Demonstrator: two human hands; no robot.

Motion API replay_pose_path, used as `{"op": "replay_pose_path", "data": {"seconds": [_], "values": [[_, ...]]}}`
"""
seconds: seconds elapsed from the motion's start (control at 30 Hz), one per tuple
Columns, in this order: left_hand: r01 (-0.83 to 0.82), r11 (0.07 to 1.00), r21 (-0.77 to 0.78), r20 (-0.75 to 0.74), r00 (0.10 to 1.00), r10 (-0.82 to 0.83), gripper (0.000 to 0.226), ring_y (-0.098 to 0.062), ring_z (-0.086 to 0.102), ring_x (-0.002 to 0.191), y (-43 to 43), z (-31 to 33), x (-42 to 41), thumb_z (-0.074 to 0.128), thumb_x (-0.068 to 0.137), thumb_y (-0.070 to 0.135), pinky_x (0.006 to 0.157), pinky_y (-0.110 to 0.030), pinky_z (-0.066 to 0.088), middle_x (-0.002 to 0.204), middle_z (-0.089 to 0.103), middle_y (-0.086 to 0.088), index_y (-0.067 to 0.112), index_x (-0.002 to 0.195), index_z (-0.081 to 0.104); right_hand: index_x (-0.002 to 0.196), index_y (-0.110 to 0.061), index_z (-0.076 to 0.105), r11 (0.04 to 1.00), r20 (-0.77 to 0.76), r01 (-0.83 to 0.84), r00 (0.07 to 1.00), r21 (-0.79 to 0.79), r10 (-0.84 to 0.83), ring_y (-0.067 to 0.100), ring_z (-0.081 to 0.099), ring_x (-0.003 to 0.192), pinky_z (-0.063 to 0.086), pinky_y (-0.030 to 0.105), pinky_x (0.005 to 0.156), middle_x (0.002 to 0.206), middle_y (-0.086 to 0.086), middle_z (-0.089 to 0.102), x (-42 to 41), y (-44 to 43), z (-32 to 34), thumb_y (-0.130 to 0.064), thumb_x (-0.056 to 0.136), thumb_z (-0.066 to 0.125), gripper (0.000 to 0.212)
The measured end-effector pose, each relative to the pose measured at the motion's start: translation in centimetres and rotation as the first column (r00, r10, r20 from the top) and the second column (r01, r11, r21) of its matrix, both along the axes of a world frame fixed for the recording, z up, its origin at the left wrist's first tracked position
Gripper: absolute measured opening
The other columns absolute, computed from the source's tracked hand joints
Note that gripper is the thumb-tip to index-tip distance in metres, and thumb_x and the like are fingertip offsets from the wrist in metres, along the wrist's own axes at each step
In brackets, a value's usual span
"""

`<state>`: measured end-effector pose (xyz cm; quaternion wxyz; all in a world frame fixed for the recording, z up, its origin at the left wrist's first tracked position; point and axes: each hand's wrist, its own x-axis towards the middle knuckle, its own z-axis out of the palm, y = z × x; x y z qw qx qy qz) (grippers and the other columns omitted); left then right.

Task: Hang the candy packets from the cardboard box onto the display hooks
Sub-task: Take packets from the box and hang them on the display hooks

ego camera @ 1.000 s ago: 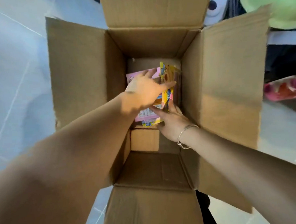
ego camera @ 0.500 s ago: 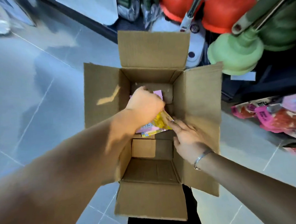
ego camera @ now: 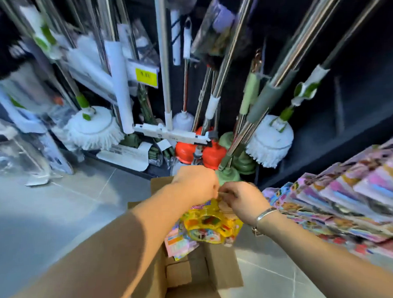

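I am logging fingers of left hand (ego camera: 195,185) and right hand (ego camera: 244,201) pinching the candy packets (ego camera: 206,224) by their tops, dangling over the cardboard box (ego camera: 222,270); I am judging this bunch unhung yet.

Held candy packets (ego camera: 206,223): front one yellow with red, orange, green blobs; behind it pink with orange and blue print. Plain brown cardboard box (ego camera: 181,275). Pale grey tiled floor (ego camera: 57,213). Far: white mop heads (ego camera: 94,129) with green collars; red-orange plungers (ego camera: 186,149), others pale green; yellow price tag (ego camera: 146,76); black backdrop (ego camera: 357,72). Right: hanging packets (ego camera: 353,197) pink, purple, yellow. Silver bracelet (ego camera: 265,213).
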<state>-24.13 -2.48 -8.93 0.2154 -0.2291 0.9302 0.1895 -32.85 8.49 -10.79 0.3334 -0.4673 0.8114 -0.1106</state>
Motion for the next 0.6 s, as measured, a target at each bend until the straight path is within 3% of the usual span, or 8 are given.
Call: {"op": "replay_pose_path", "data": {"seconds": [0.07, 0.2, 0.3, 0.4, 0.53, 0.6], "values": [[0.025, 0.999, 0.035, -0.021, 0.999, -0.024, 0.015, -0.019, 0.061, 0.102, 0.8, 5.4, -1.3, 0.059, 0.088, 0.029, 0.07, -0.025, 0.041, 0.106, 0.069, 0.004, 0.03, 0.096, 0.072, 0.1, -0.014, 0.068, 1.0, -0.044, -0.007, 0.999, -0.018, 0.006, 0.025, 0.06, 0.092, 0.034, 0.025, 0.067, 0.095, 0.009, 0.069, -1.2, 1.2, 5.4, -0.012, 0.088, 0.053, 0.019], [0.197, 0.98, 0.035, -0.089, 0.977, -0.193, 0.015, -0.017, 0.062, 0.099, 3.0, 15.8, -3.7, 0.063, 0.086, 0.029, 0.069, -0.024, 0.04, 0.105, 0.07, 0.005, 0.028, 0.098, 0.072, 0.095, -0.014, 0.068, 0.999, -0.151, -0.025, 0.988, -0.045, 0.018, 0.018, 0.052, 0.078, 0.037, 0.028, 0.068, 0.082, 0.007, 0.064, -3.4, 4.6, 16.4, -0.007, 0.086, 0.052, 0.019], [0.288, 0.957, 0.037, -0.153, 0.948, -0.28, 0.017, -0.01, 0.059, 0.081, 4.7, 22.8, -5.0, 0.068, 0.082, 0.03, 0.068, -0.022, 0.04, 0.093, 0.071, 0.003, 0.023, 0.096, 0.073, 0.088, -0.013, 0.065, 0.998, -0.239, -0.051, 0.97, -0.043, 0.04, 0.017, 0.046, 0.075, 0.032, 0.023, 0.059, 0.078, 0.007, 0.057, -4.8, 7.2, 23.6, -0.004, 0.086, 0.051, 0.017], [0.346, 0.934, -0.086, -0.254, 0.899, -0.356, 0.014, -0.007, 0.054, 0.072, 7.2, 31.1, -6.9, 0.068, 0.079, 0.03, 0.067, -0.021, 0.04, 0.078, 0.067, 0.007, 0.023, 0.09, 0.073, 0.09, -0.006, 0.067, 0.995, -0.32, 0.006, 0.947, -0.096, -0.036, 0.012, 0.048, 0.063, 0.032, 0.011, 0.051, 0.07, 0.004, 0.057, -6.4, 10.3, 32.1, 0.0, 0.084, 0.053, 0.016], [0.322, 0.888, -0.33, -0.385, 0.812, -0.438, 0.019, -0.01, 0.057, 0.08, 10.1, 40.1, -9.1, 0.064, 0.08, 0.04, 0.066, -0.022, 0.039, 0.086, 0.067, 0.008, 0.03, 0.094, 0.072, 0.08, -0.016, 0.062, 0.981, -0.408, 0.056, 0.904, -0.186, -0.129, 0.012, 0.053, 0.059, 0.041, 0.019, 0.054, 0.068, 0.001, 0.057, -8.6, 13.1, 41.3, 0.001, 0.084, 0.052, 0.02], [0.265, 0.856, -0.443, -0.463, 0.75, -0.472, 0.022, -0.012, 0.061, 0.088, 11.7, 43.7, -10.2, 0.061, 0.08, 0.044, 0.066, -0.023, 0.04, 0.092, 0.07, 0.009, 0.033, 0.095, 0.071, 0.065, -0.022, 0.053, 0.965, -0.443, 0.075, 0.878, -0.252, -0.184, 0.008, 0.053, 0.053, 0.042, 0.023, 0.055, 0.063, 0.0, 0.057, -9.7, 15.0, 45.3, -0.002, 0.086, 0.053, 0.029]]}}
